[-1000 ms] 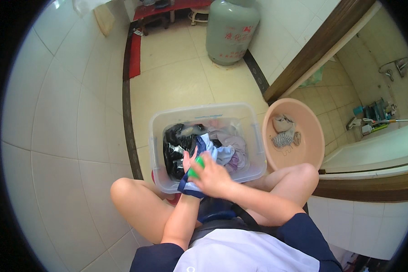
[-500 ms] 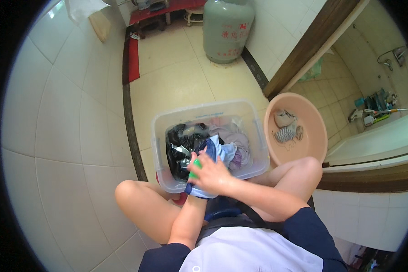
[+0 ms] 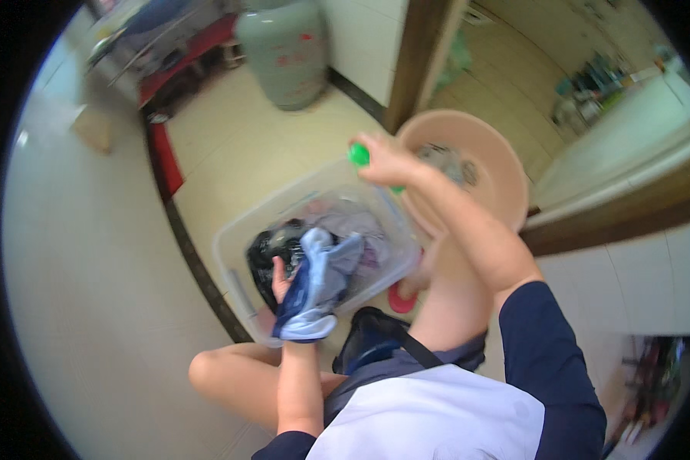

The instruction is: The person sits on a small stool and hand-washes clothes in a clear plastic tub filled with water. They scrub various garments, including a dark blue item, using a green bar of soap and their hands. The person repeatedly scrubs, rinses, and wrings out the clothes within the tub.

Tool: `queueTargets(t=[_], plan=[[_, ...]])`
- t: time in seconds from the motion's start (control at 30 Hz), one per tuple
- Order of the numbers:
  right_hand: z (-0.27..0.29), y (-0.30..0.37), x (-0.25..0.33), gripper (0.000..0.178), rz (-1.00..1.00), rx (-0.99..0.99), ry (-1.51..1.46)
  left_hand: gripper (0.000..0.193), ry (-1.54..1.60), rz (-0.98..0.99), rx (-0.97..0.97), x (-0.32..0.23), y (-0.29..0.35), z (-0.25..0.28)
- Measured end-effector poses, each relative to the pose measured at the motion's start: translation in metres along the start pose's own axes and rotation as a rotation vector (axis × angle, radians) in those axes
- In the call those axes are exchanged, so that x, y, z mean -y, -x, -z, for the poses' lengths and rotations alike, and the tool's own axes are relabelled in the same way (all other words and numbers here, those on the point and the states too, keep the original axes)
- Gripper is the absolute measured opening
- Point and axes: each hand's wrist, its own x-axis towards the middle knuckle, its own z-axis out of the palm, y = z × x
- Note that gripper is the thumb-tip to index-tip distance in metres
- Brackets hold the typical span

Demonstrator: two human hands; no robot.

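A light blue and navy garment (image 3: 318,280) is draped over my left hand (image 3: 280,282) and round its wrist, above the near left part of a clear plastic tub (image 3: 396,280). The digits that show stick out beside the cloth; the others are hidden under it. My right hand (image 3: 389,159) is closed round a green object (image 3: 359,155) above the tub's far right corner. Green shows on both sides of the fist, but its kind is hidden. Black wet cloth (image 3: 262,261) and pale lilac cloth (image 3: 360,222) lie in the tub.
A peach basin (image 3: 506,157) with a few patterned pieces of cloth (image 3: 441,159) stands right of the tub, by a doorway. Farther off is a grey-green gas cylinder (image 3: 287,57). A tiled wall (image 3: 92,268) runs along the left. My knees flank the tub.
My right hand has gone from the garment on my left hand up and right with the green object. My left hand and garment remain over the tub. The whole view has turned.
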Motion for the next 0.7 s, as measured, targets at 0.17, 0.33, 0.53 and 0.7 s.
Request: queueTargets(t=[0.17,0.33,0.53,0.7], plan=[[0.095,0.128,-0.070,0.045,-0.075,-0.625,-0.051,0.044,-0.454,0.183,-0.146,0.000,-0.008,0.043],[-0.046,0.289,-0.194,0.055,-0.809,-0.687,0.128,0.053,-0.520,0.264,-0.265,0.006,-0.015,0.053],[-0.231,0.371,-0.256,0.072,-1.379,0.050,-0.356,0.059,-0.730,0.300,-0.395,0.010,-0.018,0.037],[-0.268,0.377,-0.271,0.086,-1.454,-0.052,-0.349,0.049,-0.884,0.232,-0.506,-0.004,-0.022,0.044]])
